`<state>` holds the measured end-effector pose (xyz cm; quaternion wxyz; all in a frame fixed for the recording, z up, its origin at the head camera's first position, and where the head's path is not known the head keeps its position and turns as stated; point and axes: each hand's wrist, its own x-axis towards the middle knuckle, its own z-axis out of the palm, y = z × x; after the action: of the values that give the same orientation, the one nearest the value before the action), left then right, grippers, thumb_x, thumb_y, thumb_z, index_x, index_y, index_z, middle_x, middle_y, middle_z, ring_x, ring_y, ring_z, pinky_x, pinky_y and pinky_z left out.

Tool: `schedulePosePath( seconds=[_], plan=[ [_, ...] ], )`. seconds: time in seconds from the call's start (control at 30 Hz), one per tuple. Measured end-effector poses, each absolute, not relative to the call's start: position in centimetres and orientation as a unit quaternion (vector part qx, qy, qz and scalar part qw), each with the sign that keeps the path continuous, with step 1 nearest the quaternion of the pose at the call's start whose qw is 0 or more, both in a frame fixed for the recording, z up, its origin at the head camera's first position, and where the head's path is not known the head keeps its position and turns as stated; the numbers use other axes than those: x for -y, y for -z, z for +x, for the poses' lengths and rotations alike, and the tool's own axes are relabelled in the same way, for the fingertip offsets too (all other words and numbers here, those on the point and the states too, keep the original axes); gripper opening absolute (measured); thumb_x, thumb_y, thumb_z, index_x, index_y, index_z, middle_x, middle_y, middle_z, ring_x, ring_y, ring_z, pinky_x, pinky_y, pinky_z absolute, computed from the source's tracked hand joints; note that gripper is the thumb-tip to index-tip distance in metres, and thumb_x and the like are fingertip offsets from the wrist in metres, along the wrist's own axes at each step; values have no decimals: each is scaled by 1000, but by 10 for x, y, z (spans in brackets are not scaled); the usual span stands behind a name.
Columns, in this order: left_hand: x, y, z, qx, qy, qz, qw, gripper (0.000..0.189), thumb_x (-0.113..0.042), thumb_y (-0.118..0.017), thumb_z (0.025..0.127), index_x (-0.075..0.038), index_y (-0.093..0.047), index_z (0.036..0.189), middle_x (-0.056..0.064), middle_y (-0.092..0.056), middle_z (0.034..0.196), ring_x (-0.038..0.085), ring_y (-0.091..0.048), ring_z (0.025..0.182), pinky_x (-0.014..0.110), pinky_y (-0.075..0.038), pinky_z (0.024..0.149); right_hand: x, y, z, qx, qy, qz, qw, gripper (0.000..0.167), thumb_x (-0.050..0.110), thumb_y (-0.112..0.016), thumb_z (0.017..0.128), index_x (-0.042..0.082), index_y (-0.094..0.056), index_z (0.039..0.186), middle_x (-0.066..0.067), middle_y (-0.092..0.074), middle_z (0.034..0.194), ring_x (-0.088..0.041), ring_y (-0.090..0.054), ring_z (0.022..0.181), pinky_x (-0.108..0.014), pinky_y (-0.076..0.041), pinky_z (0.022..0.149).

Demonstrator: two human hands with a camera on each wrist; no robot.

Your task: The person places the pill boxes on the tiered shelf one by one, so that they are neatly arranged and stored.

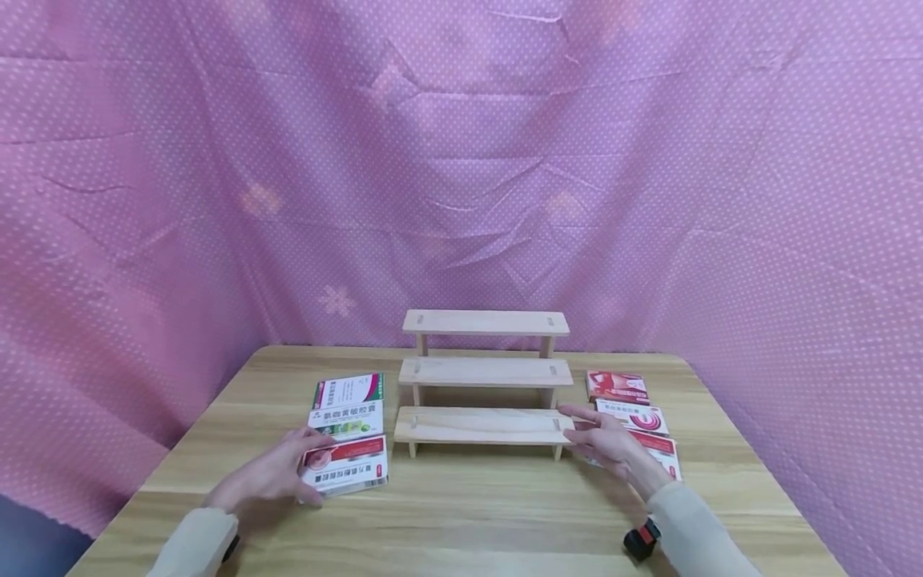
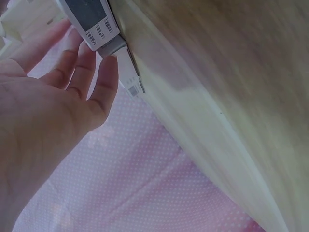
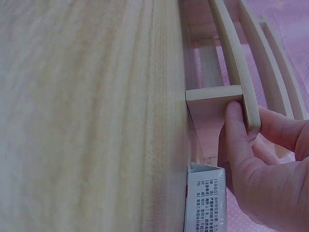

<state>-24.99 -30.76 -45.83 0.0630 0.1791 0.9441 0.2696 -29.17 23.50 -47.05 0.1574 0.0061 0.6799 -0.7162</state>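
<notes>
On the left, my left hand (image 1: 277,469) holds the left end of a red-and-white medicine box (image 1: 351,473), thumb at the near edge and fingers along the far side. The left wrist view shows bent fingers against the printed end of a medicine box (image 2: 94,21). A three-tier wooden display stand (image 1: 485,371) stands in the middle of the table. My right hand (image 1: 609,442) pinches the right end of its lowest board (image 3: 236,58), one finger underneath by the leg (image 3: 212,94) and others over the top face.
Behind the held box lie a white-and-green box (image 1: 348,417) and a white box with green and magenta ends (image 1: 346,390). Right of the stand are a red box (image 1: 618,386), a white box with a pink swirl (image 1: 633,416) and a red-and-white box (image 1: 662,455). A pink dotted curtain (image 1: 490,200) surrounds the wooden table (image 1: 461,513).
</notes>
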Motion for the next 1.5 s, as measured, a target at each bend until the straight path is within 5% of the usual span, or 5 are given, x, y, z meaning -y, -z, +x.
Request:
schedulePosePath(
  seconds=[0.3,0.53,0.97,1.2,1.5],
  plan=[
    [307,457,-250,-944,-261,189,66,93,-33,-92,56,-4,-55,135,19,-56,132,33,-54,119,59,-42,104,-236,472,-292,-681,715,-7,156,59,-1,-60,92,-2,-39,147,-17,-43,125,-14,-61,97,-27,-57,90],
    [307,447,-249,-936,-295,189,31,94,-31,-90,59,-6,-51,140,38,-27,151,54,-34,135,70,-31,107,-235,471,-291,-687,710,-3,153,58,-1,-60,93,-1,-39,147,-16,-43,125,-12,-61,96,-27,-57,89],
    [305,435,-270,-921,-367,129,-18,97,-30,-87,68,-4,-39,147,36,-22,153,55,-26,137,74,-27,106,-236,469,-292,-688,709,-1,155,56,-1,-58,94,-2,-39,147,-14,-43,120,-12,-60,95,-26,-57,88],
    [295,429,-278,-896,-405,161,-81,82,-23,-86,72,-6,-45,141,16,-49,125,25,-49,104,29,-45,83,-235,470,-292,-679,717,-8,160,56,-1,-57,94,-3,-38,147,-11,-49,117,-11,-62,95,-26,-58,87],
    [272,416,-290,-881,-434,152,-113,85,-27,-85,75,-17,-39,146,11,-45,127,21,-49,104,25,-47,83,-237,471,-294,-678,718,-6,158,55,-1,-59,94,-2,-40,146,-12,-52,119,-12,-63,95,-26,-58,86]
  ],
)
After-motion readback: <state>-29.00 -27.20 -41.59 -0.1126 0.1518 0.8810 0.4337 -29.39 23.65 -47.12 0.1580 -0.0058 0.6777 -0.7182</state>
